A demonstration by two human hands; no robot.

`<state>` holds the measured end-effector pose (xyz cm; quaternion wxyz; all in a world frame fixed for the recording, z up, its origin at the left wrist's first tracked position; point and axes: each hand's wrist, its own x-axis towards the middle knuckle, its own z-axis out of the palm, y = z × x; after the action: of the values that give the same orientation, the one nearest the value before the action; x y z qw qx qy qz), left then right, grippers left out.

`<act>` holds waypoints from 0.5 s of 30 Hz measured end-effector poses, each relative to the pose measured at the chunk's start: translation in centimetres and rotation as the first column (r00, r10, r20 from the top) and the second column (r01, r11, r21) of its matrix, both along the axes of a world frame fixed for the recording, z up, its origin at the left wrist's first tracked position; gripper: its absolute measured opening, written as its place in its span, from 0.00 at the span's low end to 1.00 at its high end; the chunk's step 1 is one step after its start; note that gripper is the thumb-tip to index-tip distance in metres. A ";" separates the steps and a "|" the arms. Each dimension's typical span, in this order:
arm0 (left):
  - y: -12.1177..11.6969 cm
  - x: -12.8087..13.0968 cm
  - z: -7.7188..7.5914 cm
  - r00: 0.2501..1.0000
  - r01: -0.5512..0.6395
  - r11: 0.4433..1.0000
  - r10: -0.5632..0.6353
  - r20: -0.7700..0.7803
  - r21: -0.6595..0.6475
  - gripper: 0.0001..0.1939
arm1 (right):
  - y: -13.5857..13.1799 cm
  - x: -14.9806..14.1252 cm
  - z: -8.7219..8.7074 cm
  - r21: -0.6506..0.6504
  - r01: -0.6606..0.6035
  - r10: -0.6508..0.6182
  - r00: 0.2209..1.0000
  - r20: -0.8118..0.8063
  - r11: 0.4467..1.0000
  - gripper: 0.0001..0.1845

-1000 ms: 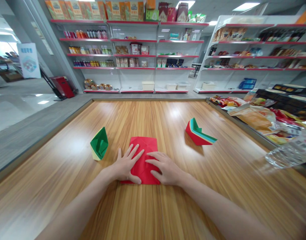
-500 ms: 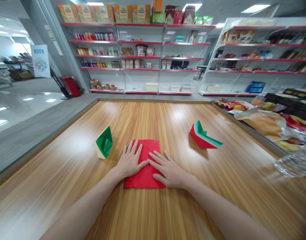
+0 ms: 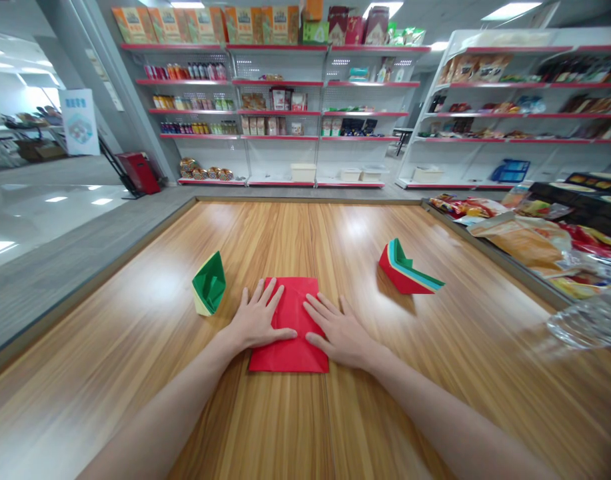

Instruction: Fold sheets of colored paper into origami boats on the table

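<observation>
A red sheet of paper [image 3: 290, 353] with faint creases lies on the wooden table in front of me. My left hand [image 3: 258, 321] rests flat over its left side, fingers spread and thumb pointing inward. Across the right edge lies my right hand [image 3: 339, 330], its fingers stretched out on the paper. Left of the sheet stands a folded paper boat [image 3: 209, 285], green inside and pale yellow outside. Farther off to the right sits another paper boat [image 3: 408, 275] with red, blue and green layers.
Snack packets [image 3: 525, 240] are piled beyond the table's right rim. A clear plastic container [image 3: 585, 323] is at the right edge. Stocked shelves [image 3: 280, 140] stand behind the table [image 3: 305, 227], and a red box [image 3: 139, 172] is on the floor at left.
My hands have slid apart toward the paper's two sides; the right hand has also shifted slightly away from me. The paper and both boats keep their places.
</observation>
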<state>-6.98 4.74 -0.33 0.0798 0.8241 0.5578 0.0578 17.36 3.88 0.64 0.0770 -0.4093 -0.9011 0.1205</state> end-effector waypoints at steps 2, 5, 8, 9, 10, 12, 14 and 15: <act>0.0 0.0 0.0 1.000 -0.001 1.000 0.001 0.005 0.001 0.55 | 0.7 0.2 -0.6 0.038 0.218 -0.218 0.976 -0.007 0.975 0.34; 0.0 0.0 0.0 1.000 0.000 1.000 0.000 0.010 0.005 0.55 | 1.2 0.5 -0.3 0.109 0.352 -0.345 0.936 -0.075 0.930 0.33; 0.1 0.0 -0.1 1.000 0.002 1.000 -0.002 0.004 0.008 0.55 | 0.5 0.3 0.7 0.173 0.152 -0.130 0.982 -0.135 0.973 0.33; 0.1 0.0 -0.1 1.000 0.004 1.000 -0.004 0.000 0.007 0.55 | 0.1 0.2 1.0 0.160 0.038 -0.019 0.993 -0.118 0.986 0.33; 0.1 0.0 -0.1 1.000 0.006 1.000 -0.006 -0.005 0.004 0.55 | -0.2 0.0 1.2 0.125 -0.074 0.086 0.992 -0.087 0.989 0.33; 0.1 0.0 -0.1 1.000 0.008 1.000 -0.008 -0.013 0.001 0.55 | -0.7 -0.4 1.3 0.041 -0.198 0.199 0.979 -0.035 0.979 0.32; 0.1 0.0 0.0 1.000 0.007 1.000 -0.007 -0.022 0.002 0.55 | -0.9 -0.7 1.1 -0.002 -0.189 0.189 0.982 -0.010 0.982 0.31; 0.1 0.0 0.0 1.000 0.007 1.000 -0.007 -0.026 0.004 0.55 | -0.9 -0.7 0.9 -0.007 -0.160 0.160 0.987 -0.007 0.987 0.31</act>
<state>-6.99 4.80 -0.33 0.0713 0.8270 0.5556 0.0479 16.65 3.02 1.58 0.0686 -0.3356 -0.9303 0.1312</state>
